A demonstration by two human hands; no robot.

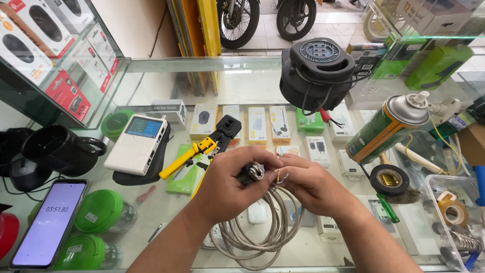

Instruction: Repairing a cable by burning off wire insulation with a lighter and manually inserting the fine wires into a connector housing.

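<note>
Over glass counter point(166, 212), grey cable point(262, 232) between left hand point(227, 184) and right hand point(308, 184).

Two bare hands work a network cable over a glass shop counter

The left hand point(230, 184) grips a small dark metal-edged tool point(251, 173) against the bared, coloured wire ends point(279, 177) pinched by the right hand point(308, 184), with the grey coiled cable point(257, 237) hanging below; a yellow-handled crimping tool point(202, 148), white cable tester point(136, 144), smartphone point(50, 222) and spray can point(389, 129) lie nearby
</note>
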